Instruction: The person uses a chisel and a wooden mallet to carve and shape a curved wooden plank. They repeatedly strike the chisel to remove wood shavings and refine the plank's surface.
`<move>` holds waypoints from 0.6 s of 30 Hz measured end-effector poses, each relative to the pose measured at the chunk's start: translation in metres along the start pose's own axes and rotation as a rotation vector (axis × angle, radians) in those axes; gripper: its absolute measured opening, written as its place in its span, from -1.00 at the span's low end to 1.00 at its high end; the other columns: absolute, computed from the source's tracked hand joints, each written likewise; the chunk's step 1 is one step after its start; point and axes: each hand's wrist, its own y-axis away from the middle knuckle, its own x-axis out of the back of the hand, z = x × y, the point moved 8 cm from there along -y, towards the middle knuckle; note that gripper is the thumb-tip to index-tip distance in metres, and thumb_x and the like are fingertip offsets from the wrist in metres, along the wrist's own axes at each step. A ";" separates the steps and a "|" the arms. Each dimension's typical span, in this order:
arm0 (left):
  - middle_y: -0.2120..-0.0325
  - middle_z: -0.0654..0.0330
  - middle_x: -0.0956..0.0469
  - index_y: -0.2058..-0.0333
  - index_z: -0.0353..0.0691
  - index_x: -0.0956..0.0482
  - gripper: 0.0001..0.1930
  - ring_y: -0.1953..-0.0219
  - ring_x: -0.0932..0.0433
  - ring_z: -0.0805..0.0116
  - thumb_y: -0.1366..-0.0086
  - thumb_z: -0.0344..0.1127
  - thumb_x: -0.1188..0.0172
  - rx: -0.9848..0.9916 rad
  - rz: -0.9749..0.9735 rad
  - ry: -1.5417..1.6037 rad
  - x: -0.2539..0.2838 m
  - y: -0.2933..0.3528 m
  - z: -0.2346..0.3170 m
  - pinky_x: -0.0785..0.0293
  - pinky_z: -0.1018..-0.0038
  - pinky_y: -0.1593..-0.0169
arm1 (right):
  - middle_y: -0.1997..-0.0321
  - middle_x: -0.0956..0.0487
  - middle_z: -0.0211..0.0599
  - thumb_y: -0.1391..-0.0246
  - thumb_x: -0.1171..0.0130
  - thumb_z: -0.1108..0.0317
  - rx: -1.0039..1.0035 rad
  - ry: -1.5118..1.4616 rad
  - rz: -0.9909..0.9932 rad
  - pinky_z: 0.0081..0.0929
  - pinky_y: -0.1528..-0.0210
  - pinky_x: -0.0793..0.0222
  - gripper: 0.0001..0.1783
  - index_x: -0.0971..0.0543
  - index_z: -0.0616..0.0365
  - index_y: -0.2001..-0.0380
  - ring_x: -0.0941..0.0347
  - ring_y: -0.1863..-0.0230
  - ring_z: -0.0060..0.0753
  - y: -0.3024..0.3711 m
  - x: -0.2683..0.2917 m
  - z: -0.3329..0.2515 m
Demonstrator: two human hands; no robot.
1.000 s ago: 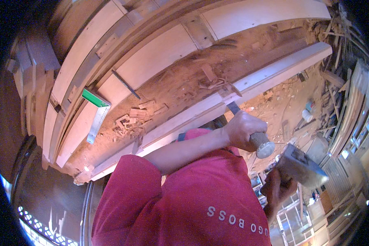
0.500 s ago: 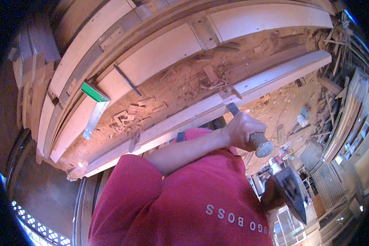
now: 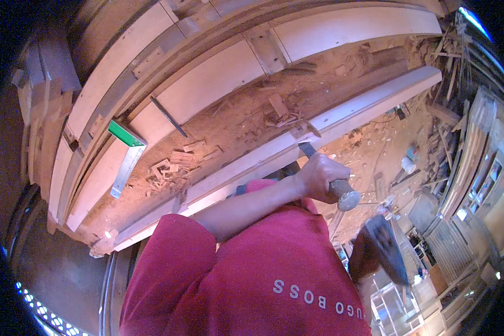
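My left hand (image 3: 323,175) is closed round the thick handle of a chisel (image 3: 347,197), whose round butt points toward the lower right. The chisel's flat metal blade (image 3: 306,149) reaches the near side of a long pale wooden beam (image 3: 257,158), beside a notch (image 3: 306,136) cut across it. At the right, my right hand (image 3: 363,259) is in shadow, closed on a dark tool with a broad tapering head (image 3: 387,246). Motion blurs this tool, so its exact kind cannot be made out. A gap separates its head from the chisel's butt.
Beyond the beam lie wood chips (image 3: 171,167), a green-and-silver try square (image 3: 126,151) and a thin dark rod (image 3: 168,116) on a curved pale timber (image 3: 207,92). Scrap wood (image 3: 451,117) and a white cup-like container (image 3: 409,166) are at the right.
The dark tool in my right hand has moved up and left, closer to the chisel's butt. My left hand and the chisel keep their place at the notch; the whole view has shifted slightly.
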 end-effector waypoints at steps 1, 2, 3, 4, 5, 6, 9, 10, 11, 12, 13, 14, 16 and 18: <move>0.69 0.20 -0.42 0.59 -0.07 -0.45 -0.77 0.63 -0.50 0.17 0.24 -0.24 -0.32 -0.003 -0.001 0.004 0.001 0.000 0.000 -0.35 0.30 0.56 | 0.29 -0.57 -0.04 -0.12 -0.14 0.29 0.012 0.034 0.027 -0.10 0.25 -0.42 -0.79 -0.55 0.18 0.24 -0.51 0.26 0.10 0.003 -0.005 0.000; 0.70 0.20 -0.42 0.59 -0.08 -0.45 -0.77 0.63 -0.50 0.17 0.24 -0.24 -0.33 -0.007 -0.001 0.008 0.001 0.001 0.000 -0.34 0.29 0.56 | 0.28 -0.57 -0.03 -0.12 -0.15 0.26 0.024 0.069 0.053 -0.08 0.24 -0.43 -0.76 -0.55 0.19 0.21 -0.52 0.25 0.12 0.003 -0.009 -0.002; 0.70 0.20 -0.42 0.59 -0.08 -0.45 -0.77 0.63 -0.50 0.17 0.24 -0.24 -0.33 -0.009 -0.014 -0.029 -0.002 0.006 -0.003 -0.35 0.29 0.56 | 0.26 -0.58 -0.03 -0.12 -0.15 0.25 -0.089 -0.006 -0.141 -0.07 0.22 -0.44 -0.75 -0.55 0.18 0.20 -0.51 0.23 0.12 0.001 -0.023 0.011; 0.70 0.19 -0.43 0.59 -0.08 -0.45 -0.77 0.63 -0.50 0.17 0.23 -0.23 -0.33 -0.012 -0.027 -0.066 -0.007 0.014 -0.008 -0.35 0.29 0.56 | 0.25 -0.59 -0.04 -0.12 -0.15 0.24 -0.201 -0.081 -0.335 -0.07 0.20 -0.44 -0.74 -0.56 0.18 0.19 -0.51 0.20 0.13 0.002 -0.033 0.017; 0.70 0.19 -0.43 0.60 -0.08 -0.45 -0.77 0.63 -0.50 0.16 0.23 -0.23 -0.33 -0.024 -0.048 -0.101 -0.007 0.012 -0.010 -0.35 0.29 0.56 | 0.19 -0.59 -0.06 -0.09 -0.21 0.31 -0.261 -0.080 -0.330 -0.13 0.11 -0.44 -0.76 -0.55 0.16 0.19 -0.52 0.13 0.03 0.002 -0.027 0.017; 0.70 0.19 -0.43 0.60 -0.08 -0.44 -0.77 0.64 -0.50 0.16 0.23 -0.23 -0.33 -0.019 -0.044 -0.075 -0.006 0.010 -0.014 -0.34 0.28 0.56 | 0.17 -0.59 -0.07 -0.08 -0.23 0.35 -0.218 -0.174 -0.208 -0.15 0.09 -0.44 -0.77 -0.55 0.16 0.18 -0.51 0.12 -0.01 -0.002 -0.021 0.012; 0.71 0.19 -0.41 0.63 -0.09 -0.41 -0.76 0.65 -0.49 0.16 0.22 -0.22 -0.32 0.016 0.001 -0.052 0.001 0.008 -0.006 -0.32 0.27 0.58 | 0.08 -0.57 -0.08 -0.06 -0.23 0.51 -0.139 -0.310 0.015 -0.23 0.00 -0.39 -0.71 -0.51 0.18 0.11 -0.48 0.04 -0.12 0.004 0.001 0.003; 0.72 0.18 -0.41 0.64 -0.08 -0.40 -0.75 0.65 -0.49 0.15 0.22 -0.21 -0.33 0.011 0.015 0.004 0.006 0.007 0.000 -0.33 0.26 0.58 | 0.06 -0.56 -0.09 -0.05 -0.24 0.52 -0.234 -0.416 0.043 -0.23 -0.01 -0.39 -0.67 -0.49 0.18 0.08 -0.48 0.04 -0.10 0.016 0.001 0.019; 0.72 0.18 -0.40 0.65 -0.08 -0.38 -0.73 0.65 -0.49 0.14 0.22 -0.20 -0.33 0.003 0.027 0.059 0.011 0.006 0.005 -0.33 0.26 0.58 | 0.04 -0.55 -0.09 -0.04 -0.25 0.54 -0.330 -0.521 0.072 -0.23 -0.02 -0.38 -0.62 -0.46 0.19 0.04 -0.47 0.03 -0.08 0.033 -0.003 0.041; 0.73 0.17 -0.40 0.66 -0.08 -0.36 -0.72 0.64 -0.49 0.14 0.23 -0.19 -0.34 -0.004 0.041 0.113 0.014 0.003 0.011 -0.34 0.25 0.58 | 0.01 -0.53 -0.10 -0.06 -0.25 0.44 -0.419 -0.573 0.133 -0.23 -0.02 -0.40 -0.56 -0.42 0.20 -0.03 -0.47 0.03 -0.09 0.046 -0.007 0.058; 0.73 0.17 -0.39 0.65 -0.08 -0.36 -0.71 0.65 -0.48 0.13 0.22 -0.19 -0.34 -0.041 0.008 0.099 0.013 -0.004 0.025 -0.33 0.25 0.59 | -0.01 -0.52 -0.10 -0.09 -0.24 0.35 -0.516 -0.629 0.210 -0.24 -0.02 -0.41 -0.49 -0.37 0.22 -0.09 -0.46 0.03 -0.10 0.063 -0.012 0.072; 0.74 0.18 -0.38 0.65 -0.08 -0.35 -0.70 0.65 -0.48 0.13 0.22 -0.19 -0.34 -0.078 -0.013 0.079 0.013 -0.014 0.042 -0.33 0.25 0.59 | -0.02 -0.51 -0.10 -0.12 -0.20 0.25 -0.520 -0.744 0.171 -0.26 -0.02 -0.42 -0.47 -0.36 0.21 -0.11 -0.45 0.03 -0.13 0.068 -0.014 0.077; 0.75 0.18 -0.36 0.64 -0.09 -0.34 -0.70 0.65 -0.48 0.13 0.22 -0.20 -0.34 -0.095 -0.015 0.044 0.008 -0.022 0.048 -0.33 0.25 0.60 | -0.04 -0.50 -0.11 -0.16 -0.10 0.04 -0.542 -0.848 0.094 -0.29 -0.01 -0.43 -0.40 -0.34 0.21 -0.14 -0.45 0.03 -0.17 0.077 -0.012 0.090; 0.75 0.19 -0.35 0.63 -0.09 -0.34 -0.70 0.66 -0.47 0.12 0.22 -0.21 -0.33 -0.060 0.024 0.012 0.002 -0.023 0.037 -0.32 0.24 0.60 | -0.04 -0.49 -0.11 -0.19 0.02 -0.16 -0.575 -0.826 0.021 -0.33 0.01 -0.45 -0.30 -0.33 0.22 -0.15 -0.45 0.04 -0.21 0.085 -0.014 0.098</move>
